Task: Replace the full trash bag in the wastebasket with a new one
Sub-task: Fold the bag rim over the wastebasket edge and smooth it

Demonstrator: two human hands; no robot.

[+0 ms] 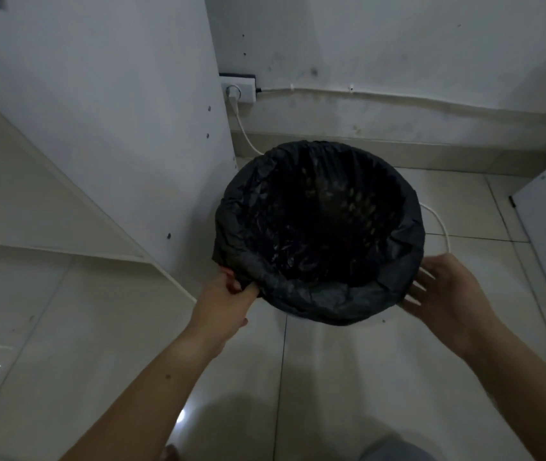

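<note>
The left hand point(231, 287) pinches a fold of the black trash bag point(298, 287) at the near-left of the wastebasket's rim, fingers curled closed on the plastic. The right hand point(444, 287) is spread wide, fingers fanned and palm turned toward the near-right side of the bag's overhang; whether the fingertips touch the plastic cannot be told.

The bag lines a round wastebasket, its edge folded down over the rim all the way round, so the basket's own wall is hidden from outside. Through the thin plastic on the far inner side a lattice of pale gaps shows. The wastebasket stands upright on the tiled floor point(331, 377), its long axis vertical and its mouth open toward the camera. The inside is dark and its contents cannot be made out.

Just to the left of it rises a white cabinet panel point(115, 128). Behind, on the wall, a power socket point(240, 89) holds a plug, and a white cable point(439, 224) runs down behind the basket and reappears at its right. No writing or label is readable.
</note>
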